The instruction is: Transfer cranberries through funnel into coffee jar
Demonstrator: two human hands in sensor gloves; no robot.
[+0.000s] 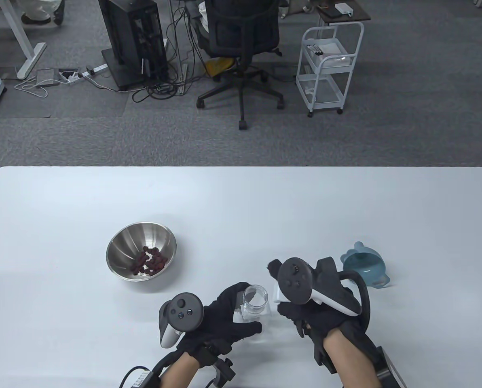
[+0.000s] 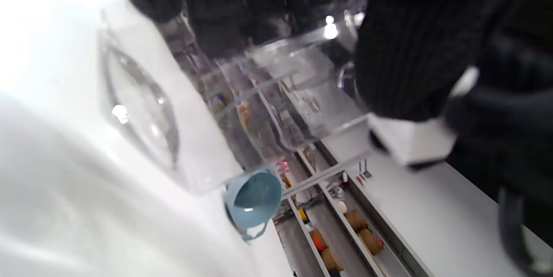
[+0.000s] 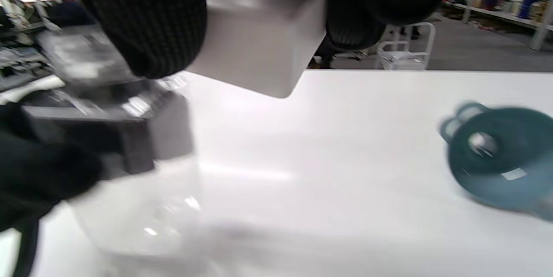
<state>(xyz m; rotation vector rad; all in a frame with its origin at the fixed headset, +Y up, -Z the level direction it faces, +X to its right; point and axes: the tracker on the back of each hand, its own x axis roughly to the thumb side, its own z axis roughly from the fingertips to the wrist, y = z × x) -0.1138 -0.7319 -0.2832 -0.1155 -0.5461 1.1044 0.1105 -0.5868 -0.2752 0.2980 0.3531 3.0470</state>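
A clear, empty coffee jar (image 1: 255, 301) stands open on the white table near its front edge. My left hand (image 1: 245, 310) grips its side; the jar also shows in the left wrist view (image 2: 276, 95) and the right wrist view (image 3: 129, 147). My right hand (image 1: 280, 292) holds the jar's white lid (image 1: 275, 297), lifted just right of the jar mouth; the lid shows in the right wrist view (image 3: 259, 48) and the left wrist view (image 2: 410, 138). A blue funnel (image 1: 364, 268) lies on the table to the right. A steel bowl (image 1: 115, 246) holds dark red cranberries (image 1: 150, 262).
The bowl sits left of and behind the jar. The funnel also shows in the left wrist view (image 2: 252, 197) and the right wrist view (image 3: 497, 156). An office chair (image 1: 241, 48) and a white cart (image 1: 330, 68) stand on the floor beyond the table.
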